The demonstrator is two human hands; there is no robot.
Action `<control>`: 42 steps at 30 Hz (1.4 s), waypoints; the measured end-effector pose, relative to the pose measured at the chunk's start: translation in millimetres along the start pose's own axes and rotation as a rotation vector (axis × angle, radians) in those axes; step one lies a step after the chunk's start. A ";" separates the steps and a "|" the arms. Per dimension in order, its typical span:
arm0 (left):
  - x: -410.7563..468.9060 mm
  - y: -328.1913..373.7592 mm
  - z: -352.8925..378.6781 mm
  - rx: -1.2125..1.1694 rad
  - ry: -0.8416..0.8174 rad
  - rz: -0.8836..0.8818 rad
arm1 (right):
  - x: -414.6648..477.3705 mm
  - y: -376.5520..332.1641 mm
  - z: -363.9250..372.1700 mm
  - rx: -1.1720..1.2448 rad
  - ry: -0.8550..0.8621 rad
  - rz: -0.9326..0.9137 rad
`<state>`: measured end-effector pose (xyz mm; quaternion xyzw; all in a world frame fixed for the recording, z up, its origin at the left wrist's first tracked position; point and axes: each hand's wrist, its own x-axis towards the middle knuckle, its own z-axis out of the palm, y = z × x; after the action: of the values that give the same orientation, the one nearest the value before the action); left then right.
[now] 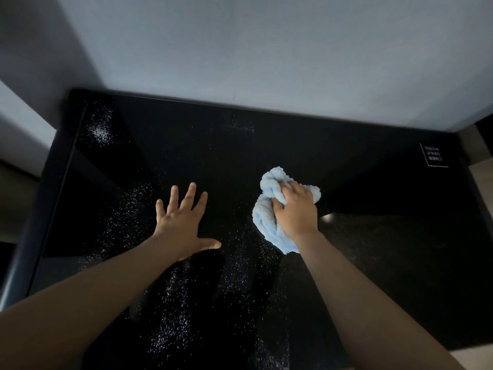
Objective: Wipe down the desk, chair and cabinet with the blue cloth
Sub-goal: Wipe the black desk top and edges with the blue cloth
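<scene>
Black glossy counter (373, 263) dusted with white specks (170, 335), the wipe under way.
Nearest me the specks lie thick, so I judge overlapping strokes drawn toward one edge will serve best. My left hand (181, 222) lies flat, fingers spread, bracing; my right hand (296, 212), apart from it, grips the bunched blue cloth (265, 221) pressed onto the top. Farther off a small printed label (433, 155) sits near the right corner, and a pale wall (266, 49) rises behind.

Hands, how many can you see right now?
2. The left hand rests spread on the black surface at centre; the right hand, beside it, grips the blue cloth. No others show.
</scene>
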<state>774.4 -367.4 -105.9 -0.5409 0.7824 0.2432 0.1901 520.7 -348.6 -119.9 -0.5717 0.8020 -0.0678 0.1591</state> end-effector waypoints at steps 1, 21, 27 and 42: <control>-6.7 1.7 3.9 0.007 -0.001 0.012 | -4.4 0.2 0.3 -0.001 -0.002 0.002; -58.2 30.4 52.3 0.169 -0.102 0.026 | -66.7 7.3 9.6 -0.031 -0.041 0.048; -53.3 36.2 49.4 0.165 -0.136 -0.009 | -76.4 11.3 13.2 -0.029 -0.035 0.041; -55.2 38.6 47.6 0.076 -0.086 -0.029 | -159.6 28.8 24.2 0.003 -0.032 -0.004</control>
<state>758.7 -286.4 -106.8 -0.5337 0.7741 0.2337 0.2476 550.2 -187.3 -122.7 -0.5741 0.7982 -0.0602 0.1724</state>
